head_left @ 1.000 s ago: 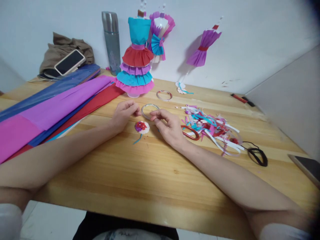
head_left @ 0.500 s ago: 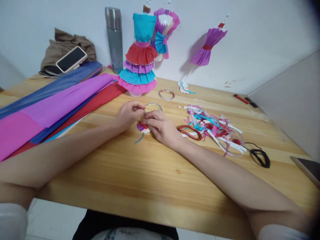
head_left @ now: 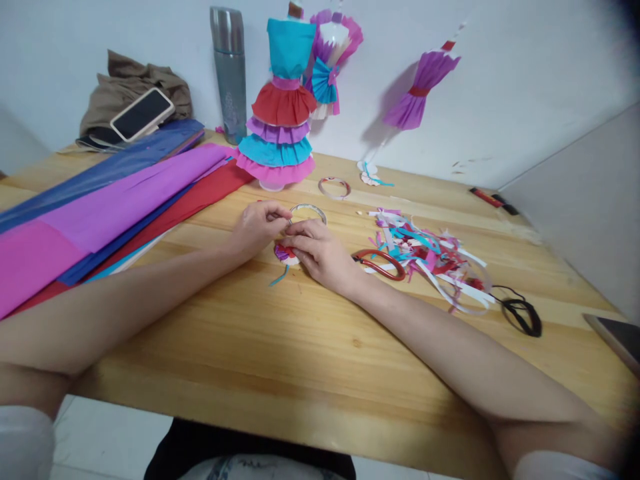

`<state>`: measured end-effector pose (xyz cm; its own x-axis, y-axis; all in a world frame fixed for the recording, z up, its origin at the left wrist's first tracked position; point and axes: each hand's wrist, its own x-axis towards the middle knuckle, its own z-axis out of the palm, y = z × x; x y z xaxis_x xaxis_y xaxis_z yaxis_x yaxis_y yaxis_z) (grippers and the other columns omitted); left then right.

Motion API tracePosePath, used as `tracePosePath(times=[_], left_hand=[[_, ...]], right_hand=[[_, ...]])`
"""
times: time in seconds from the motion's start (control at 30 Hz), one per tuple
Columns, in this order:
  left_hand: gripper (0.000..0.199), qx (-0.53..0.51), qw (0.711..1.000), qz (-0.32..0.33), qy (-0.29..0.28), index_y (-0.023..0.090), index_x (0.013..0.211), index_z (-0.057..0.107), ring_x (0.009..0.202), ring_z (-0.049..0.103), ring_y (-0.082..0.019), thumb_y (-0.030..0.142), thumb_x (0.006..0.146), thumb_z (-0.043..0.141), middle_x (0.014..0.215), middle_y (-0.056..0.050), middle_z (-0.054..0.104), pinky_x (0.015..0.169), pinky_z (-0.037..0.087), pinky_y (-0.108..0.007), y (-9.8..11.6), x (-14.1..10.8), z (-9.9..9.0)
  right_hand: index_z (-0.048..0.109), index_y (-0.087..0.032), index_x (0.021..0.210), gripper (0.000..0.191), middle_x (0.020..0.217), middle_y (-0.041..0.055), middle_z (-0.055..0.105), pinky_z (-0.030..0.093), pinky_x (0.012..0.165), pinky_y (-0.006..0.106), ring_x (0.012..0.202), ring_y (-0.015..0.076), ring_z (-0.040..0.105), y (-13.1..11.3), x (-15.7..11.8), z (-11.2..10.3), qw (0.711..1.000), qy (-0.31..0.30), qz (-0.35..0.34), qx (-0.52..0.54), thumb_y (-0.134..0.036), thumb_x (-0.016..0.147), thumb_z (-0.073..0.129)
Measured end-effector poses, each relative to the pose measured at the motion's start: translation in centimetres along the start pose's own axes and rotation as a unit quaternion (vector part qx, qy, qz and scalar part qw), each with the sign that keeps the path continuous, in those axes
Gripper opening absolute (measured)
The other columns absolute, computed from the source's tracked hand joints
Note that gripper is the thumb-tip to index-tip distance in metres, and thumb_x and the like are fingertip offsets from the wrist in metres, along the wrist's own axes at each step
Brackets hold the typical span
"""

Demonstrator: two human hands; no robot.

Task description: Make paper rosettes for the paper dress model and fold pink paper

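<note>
A small round piece of red, purple and white paper [head_left: 286, 255] with a thin teal strip [head_left: 280, 276] lies on the table, partly under the fingers of my right hand [head_left: 320, 252]. Those fingers are bent and pressed together over its upper edge. Just to the left, my left hand [head_left: 263, 225] is closed in a pinch; whatever is between thumb and finger is too small to make out. Directly behind both hands is a roll of clear tape [head_left: 320, 211], its near edge hidden by them. A second tape ring [head_left: 335, 188] rests farther back.
Red-handled scissors [head_left: 383, 265] and a heap of paper scraps [head_left: 425, 247] lie right of my hands. Behind stand a layered paper dress [head_left: 277, 153] and a bottle [head_left: 230, 87]. Folded coloured paper [head_left: 115, 193] spreads at left; a black cord [head_left: 523, 315] lies right.
The view has shifted very slightly. Both hands keep almost the same place and pose beside the round paper piece.
</note>
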<state>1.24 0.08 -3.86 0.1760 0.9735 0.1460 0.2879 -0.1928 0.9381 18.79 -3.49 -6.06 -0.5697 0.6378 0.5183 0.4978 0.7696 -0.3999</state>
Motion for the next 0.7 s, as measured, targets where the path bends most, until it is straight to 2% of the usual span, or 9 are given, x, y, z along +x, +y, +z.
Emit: tracePosePath(times=[0.37,0.7], left_hand=[[0.007,0.016,1.0,0.015,0.003,0.023,0.07,0.071,0.069,0.062,-0.018,0.019,0.071,0.065,0.072,-0.001,0.071,0.069,0.048,-0.031,-0.69,0.35,-0.06],[0.009,0.013,1.0,0.011,-0.012,0.019,0.072,0.071,0.069,0.06,-0.018,0.023,0.072,0.063,0.069,-0.003,0.068,0.071,0.046,-0.032,-0.5,0.23,-0.15]], right_hand=[[0.063,-0.022,0.089,0.018,0.11,0.0115,0.067,0.051,0.093,0.046,0.106,0.0262,0.06,-0.46,0.09,-0.47,1.0,0.004,0.018,0.014,-0.011,0.089,0.049],[0.064,-0.022,0.096,0.02,0.107,0.0114,0.069,0.051,0.093,0.047,0.105,0.0259,0.062,-0.58,0.1,-0.61,0.999,0.008,0.03,0.024,-0.012,0.091,0.049]])
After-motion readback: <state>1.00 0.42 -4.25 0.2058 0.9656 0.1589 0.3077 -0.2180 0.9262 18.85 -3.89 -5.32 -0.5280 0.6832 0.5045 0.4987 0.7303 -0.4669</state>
